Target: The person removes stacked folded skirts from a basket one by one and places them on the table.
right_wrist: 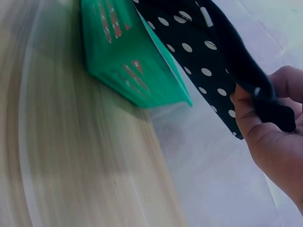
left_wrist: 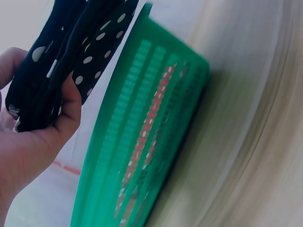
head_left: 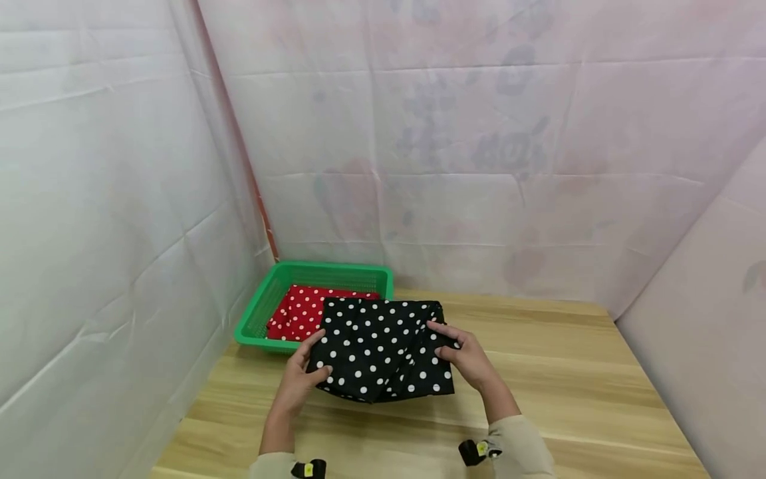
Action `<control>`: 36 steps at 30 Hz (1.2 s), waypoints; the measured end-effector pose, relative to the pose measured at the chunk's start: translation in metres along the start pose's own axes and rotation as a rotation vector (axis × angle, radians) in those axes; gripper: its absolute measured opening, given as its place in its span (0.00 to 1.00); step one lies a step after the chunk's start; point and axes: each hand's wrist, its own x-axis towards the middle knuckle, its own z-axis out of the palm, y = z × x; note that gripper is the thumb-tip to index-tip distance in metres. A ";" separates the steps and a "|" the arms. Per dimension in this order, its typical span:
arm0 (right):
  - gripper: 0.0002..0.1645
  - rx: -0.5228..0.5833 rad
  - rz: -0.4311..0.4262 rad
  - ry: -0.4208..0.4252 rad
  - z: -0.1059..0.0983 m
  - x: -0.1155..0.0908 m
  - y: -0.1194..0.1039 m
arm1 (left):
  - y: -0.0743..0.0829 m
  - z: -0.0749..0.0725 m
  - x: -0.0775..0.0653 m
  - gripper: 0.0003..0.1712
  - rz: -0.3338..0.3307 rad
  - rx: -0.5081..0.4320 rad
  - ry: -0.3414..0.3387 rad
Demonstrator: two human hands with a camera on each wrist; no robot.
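A folded black cloth with white polka dots [head_left: 377,349] hangs between both hands, above the table and overlapping the basket's front right corner in the head view. My left hand [head_left: 299,379] pinches its left edge, thumb on the near face. At the right edge, my right hand [head_left: 469,356] grips it between thumb and fingers. Several layers show at the pinched edge in the left wrist view, where the cloth [left_wrist: 66,61] is bunched. Behind it, a red cloth with white dots [head_left: 299,313] lies in the green plastic basket [head_left: 254,322], partly hidden by the black cloth.
The basket stands on a light wooden table [head_left: 556,372] at the back left, near the white sheet wall [head_left: 149,199]. Another pale sheet [head_left: 449,166] hangs behind the table, and a third closes off the right side.
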 end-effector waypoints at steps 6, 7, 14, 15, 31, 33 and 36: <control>0.31 -0.129 0.002 0.028 -0.024 -0.009 0.004 | -0.005 0.022 0.005 0.42 0.018 0.019 -0.077; 0.31 -0.133 -0.009 0.022 -0.027 -0.011 0.005 | -0.007 0.025 0.006 0.43 0.018 0.020 -0.105; 0.38 -0.014 -0.014 -0.048 -0.057 -0.022 0.011 | -0.011 0.050 0.012 0.50 -0.007 0.051 -0.276; 0.38 -0.018 -0.014 -0.042 -0.060 -0.023 0.011 | -0.010 0.054 0.013 0.50 -0.008 0.066 -0.282; 0.33 -0.272 0.043 0.222 -0.102 -0.026 0.020 | -0.024 0.112 0.042 0.36 0.042 0.211 -0.217; 0.33 -0.273 0.056 0.260 -0.106 -0.023 0.023 | -0.027 0.119 0.047 0.36 0.067 0.274 -0.198; 0.32 -0.280 0.077 0.313 -0.111 -0.019 0.028 | -0.032 0.128 0.052 0.38 0.073 0.346 -0.200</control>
